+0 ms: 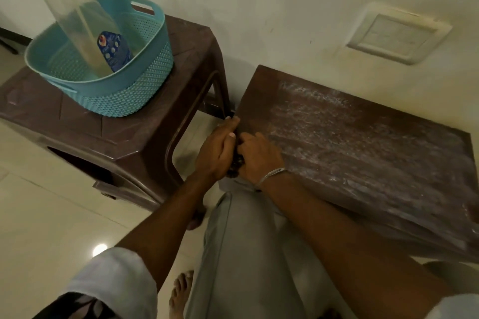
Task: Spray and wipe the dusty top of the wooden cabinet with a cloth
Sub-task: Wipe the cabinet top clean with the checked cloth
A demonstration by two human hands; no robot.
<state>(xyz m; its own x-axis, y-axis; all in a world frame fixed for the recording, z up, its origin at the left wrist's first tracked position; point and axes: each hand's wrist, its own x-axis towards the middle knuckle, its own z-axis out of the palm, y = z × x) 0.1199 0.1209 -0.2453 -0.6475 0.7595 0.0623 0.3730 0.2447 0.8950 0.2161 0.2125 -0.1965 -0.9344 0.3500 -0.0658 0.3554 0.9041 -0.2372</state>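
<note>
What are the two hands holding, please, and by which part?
A dark bunched cloth, pressed between left hand and right hand; the right's fingers curl over it, the part held is hidden.

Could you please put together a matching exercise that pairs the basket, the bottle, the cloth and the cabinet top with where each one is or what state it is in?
Things:
1. basket
2. bottle
3. cloth
4. cabinet top

Places or states:
A. between the left hand and the right hand
B. streaked with pale dust
C. standing on the brown stool
D. inside the basket

Pairs: 1-C, 2-D, 3-A, 4-B.
</note>
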